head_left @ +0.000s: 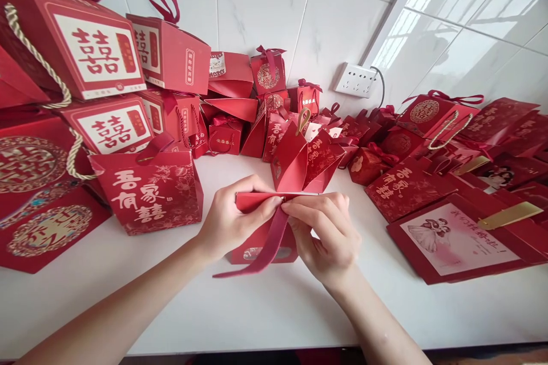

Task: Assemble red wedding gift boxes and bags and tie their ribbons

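A small red gift box (261,237) stands on the white table in front of me, its folded top edge level with my fingers. My left hand (233,214) grips the box's top edge from the left, thumb pressed on the front near the middle. My right hand (327,231) pinches a dark red ribbon (272,239) at the top centre of the box. The ribbon's loose end hangs down the front and trails to the left. Just behind stands a red gift box with a gold-eyed loop (306,157), apart from my hands.
Stacked red boxes with rope handles (100,60) rise at the left. A floral red box (149,191) stands near my left forearm. More boxes (411,188) and a flat box with a couple picture (460,239) lie at the right. A power strip (355,81) is on the tiled wall.
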The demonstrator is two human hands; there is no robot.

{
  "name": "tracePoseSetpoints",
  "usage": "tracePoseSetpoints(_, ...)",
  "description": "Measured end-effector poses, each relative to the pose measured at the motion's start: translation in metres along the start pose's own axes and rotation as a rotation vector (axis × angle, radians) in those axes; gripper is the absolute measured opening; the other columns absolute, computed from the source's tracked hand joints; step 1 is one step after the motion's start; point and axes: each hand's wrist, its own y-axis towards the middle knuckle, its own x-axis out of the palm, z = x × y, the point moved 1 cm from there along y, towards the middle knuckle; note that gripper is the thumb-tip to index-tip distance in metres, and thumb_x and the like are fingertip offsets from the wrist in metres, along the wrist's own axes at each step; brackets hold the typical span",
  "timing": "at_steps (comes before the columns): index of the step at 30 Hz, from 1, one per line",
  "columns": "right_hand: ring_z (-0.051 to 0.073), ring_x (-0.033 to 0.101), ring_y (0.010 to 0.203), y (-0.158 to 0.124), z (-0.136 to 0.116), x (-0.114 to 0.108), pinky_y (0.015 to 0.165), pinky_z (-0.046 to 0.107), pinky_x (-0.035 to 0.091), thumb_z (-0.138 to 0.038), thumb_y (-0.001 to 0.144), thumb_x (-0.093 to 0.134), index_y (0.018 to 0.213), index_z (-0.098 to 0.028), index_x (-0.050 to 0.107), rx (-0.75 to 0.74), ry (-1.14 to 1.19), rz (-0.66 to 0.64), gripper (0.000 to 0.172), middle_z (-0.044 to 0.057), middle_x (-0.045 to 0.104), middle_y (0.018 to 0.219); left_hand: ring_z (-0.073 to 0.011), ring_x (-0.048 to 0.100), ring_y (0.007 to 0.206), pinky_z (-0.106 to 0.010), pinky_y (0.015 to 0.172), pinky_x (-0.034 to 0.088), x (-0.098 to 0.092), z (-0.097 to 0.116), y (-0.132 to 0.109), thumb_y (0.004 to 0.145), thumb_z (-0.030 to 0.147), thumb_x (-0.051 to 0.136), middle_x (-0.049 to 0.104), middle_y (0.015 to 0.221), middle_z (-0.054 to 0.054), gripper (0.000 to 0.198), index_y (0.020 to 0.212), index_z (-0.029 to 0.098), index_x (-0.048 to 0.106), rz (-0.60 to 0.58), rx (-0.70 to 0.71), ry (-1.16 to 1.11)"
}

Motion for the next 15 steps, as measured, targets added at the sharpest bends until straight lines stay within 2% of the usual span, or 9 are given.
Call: tracePoseSetpoints(15,0.015,0.059,0.069,-0.0022,-0.0028,-0.0008,0.062,0.032,0.035,0.003,0.085,0.058,0.091,-0.018,0.064,-0.021,0.004,0.011,0.022,0.002,0.073,0.080,-0.0067,0.055,0.055,-0.015,0.052,0.044,0.0019,0.0008,0.0001,0.081,0.017,0.064,0.059,0.060,0.005,0.014,0.068,0.018,0.059,0.030,0.048,-0.021)
